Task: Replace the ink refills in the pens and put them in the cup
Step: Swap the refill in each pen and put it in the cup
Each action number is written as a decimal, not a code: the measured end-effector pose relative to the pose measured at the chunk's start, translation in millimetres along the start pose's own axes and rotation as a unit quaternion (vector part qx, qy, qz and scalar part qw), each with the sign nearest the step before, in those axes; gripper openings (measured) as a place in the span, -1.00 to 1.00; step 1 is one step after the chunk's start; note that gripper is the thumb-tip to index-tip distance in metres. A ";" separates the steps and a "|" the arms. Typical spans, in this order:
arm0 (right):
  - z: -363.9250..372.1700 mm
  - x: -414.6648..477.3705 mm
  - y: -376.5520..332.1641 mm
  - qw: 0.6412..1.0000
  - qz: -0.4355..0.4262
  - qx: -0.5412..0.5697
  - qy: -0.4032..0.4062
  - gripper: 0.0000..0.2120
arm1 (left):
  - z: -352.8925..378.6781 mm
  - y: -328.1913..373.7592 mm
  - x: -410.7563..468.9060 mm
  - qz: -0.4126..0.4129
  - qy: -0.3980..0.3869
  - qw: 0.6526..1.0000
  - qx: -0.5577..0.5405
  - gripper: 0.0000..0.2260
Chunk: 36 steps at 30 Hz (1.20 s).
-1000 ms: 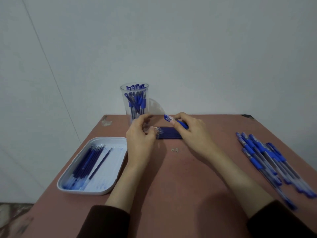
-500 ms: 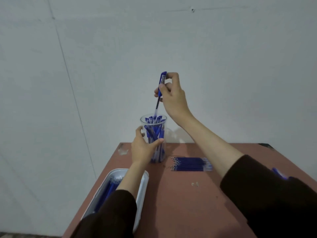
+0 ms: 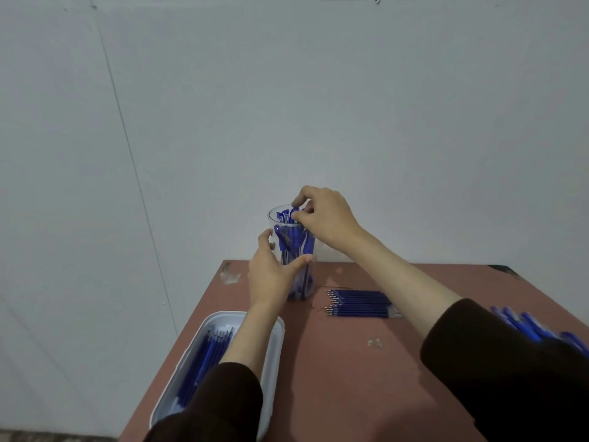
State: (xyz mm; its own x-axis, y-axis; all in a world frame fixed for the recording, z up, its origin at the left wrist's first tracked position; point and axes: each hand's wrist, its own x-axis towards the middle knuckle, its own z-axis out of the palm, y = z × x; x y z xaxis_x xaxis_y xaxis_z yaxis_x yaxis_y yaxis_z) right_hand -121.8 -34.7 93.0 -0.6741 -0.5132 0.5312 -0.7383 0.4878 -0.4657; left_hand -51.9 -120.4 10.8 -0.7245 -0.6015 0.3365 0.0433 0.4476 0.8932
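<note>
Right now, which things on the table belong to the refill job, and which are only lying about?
Job: clear cup, gripped by the left hand; pen, pinched by the right hand; row of refills; white tray holding loose refills; pile of pens.
Lying about: small scrap; crumpled clear bit by the far left corner.

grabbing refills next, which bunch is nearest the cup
The row of refills on the table beside the cup; the other refills lie in the white tray.
</note>
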 end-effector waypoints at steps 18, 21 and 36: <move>-53.7 -80.6 39.9 0.995 -0.012 -0.098 -0.028 -0.64 | 33.2 34.5 -77.1 0.077 0.090 0.993 0.018 -0.30; -77.1 -114.9 68.7 0.990 0.061 -0.114 -0.052 -0.65 | 61.7 40.7 -109.2 0.121 0.017 0.992 -0.017 -0.48; -190.0 -206.6 175.4 0.858 0.389 -0.283 -0.177 -0.89 | 143.1 69.2 -176.0 0.139 -0.165 0.975 -0.047 -0.64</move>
State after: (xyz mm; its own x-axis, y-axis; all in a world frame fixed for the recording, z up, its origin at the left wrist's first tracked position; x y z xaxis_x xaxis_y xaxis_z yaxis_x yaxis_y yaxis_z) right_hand -108.2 291.0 36.1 -0.9967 -0.0097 -0.0807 -0.0007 0.9939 -0.1103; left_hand -19.9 111.1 -29.3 -0.8571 -0.2139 0.4686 0.3203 0.4912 0.8100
